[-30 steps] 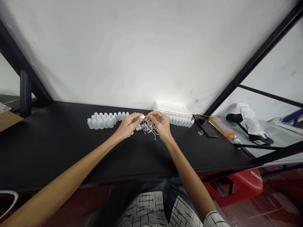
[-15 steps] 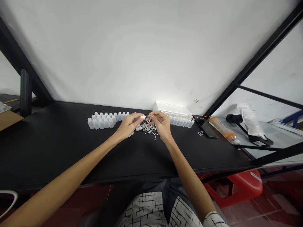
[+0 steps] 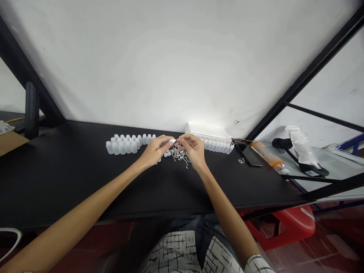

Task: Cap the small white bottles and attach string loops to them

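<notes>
Over the table, my left hand point(image 3: 156, 149) is closed around what looks like a small white plastic bottle point(image 3: 172, 140); only its white tip shows beyond the fingers. My right hand point(image 3: 193, 148) pinches a thin white curly strand point(image 3: 179, 139), its end close to that tip. Whether the two touch is too small to tell. Beneath the hands lies a pile of similar white strands point(image 3: 180, 155), with several loose white caps point(image 3: 167, 154) beside it, partly hidden by my left hand.
Rows of translucent bottles point(image 3: 122, 147) stand on the black table point(image 3: 85, 178) at left. More bottles point(image 3: 218, 146) line up before a white box point(image 3: 209, 131) at right. Farther right are a black phone point(image 3: 249, 154), a stray strand point(image 3: 241, 161) and an orange-ended roll point(image 3: 267, 155).
The right hand's fingers have shifted very slightly, and the strand sits close to the white tip. Otherwise both hands hold their places; the view has moved a little.
</notes>
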`<action>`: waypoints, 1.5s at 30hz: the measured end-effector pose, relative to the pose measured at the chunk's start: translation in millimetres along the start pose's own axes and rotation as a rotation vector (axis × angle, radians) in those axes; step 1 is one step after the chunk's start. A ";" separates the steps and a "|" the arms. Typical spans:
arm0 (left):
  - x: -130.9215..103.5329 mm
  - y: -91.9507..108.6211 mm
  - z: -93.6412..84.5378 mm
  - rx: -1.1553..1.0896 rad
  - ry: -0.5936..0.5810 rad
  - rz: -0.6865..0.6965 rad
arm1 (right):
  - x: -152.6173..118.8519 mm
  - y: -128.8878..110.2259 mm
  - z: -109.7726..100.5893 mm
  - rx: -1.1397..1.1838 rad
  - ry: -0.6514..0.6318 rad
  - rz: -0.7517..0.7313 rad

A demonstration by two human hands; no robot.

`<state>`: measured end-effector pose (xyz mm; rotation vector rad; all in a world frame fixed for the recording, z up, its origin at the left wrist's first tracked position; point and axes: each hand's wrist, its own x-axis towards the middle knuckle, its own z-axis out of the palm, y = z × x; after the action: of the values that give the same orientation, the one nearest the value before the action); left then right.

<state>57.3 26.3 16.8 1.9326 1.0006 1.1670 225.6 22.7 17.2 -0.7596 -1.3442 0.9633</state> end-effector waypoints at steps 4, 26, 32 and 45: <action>0.2 -0.4 0.6 0.011 0.006 0.005 | 0.2 0.5 0.0 -0.014 -0.006 0.008; -2.8 -0.8 0.8 0.233 -0.004 0.091 | -1.3 15.3 0.3 -0.240 -0.057 -0.086; -2.2 -0.4 -1.4 0.224 -0.004 0.088 | -1.5 10.7 -1.4 -0.277 -0.081 -0.075; 0.1 -6.1 -13.0 0.377 0.068 0.186 | 14.0 -17.1 -71.7 -0.141 0.395 -0.185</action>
<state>43.8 31.2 16.9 2.3354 1.1633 1.2203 298.4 33.8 31.3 -0.8641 -1.1178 0.5407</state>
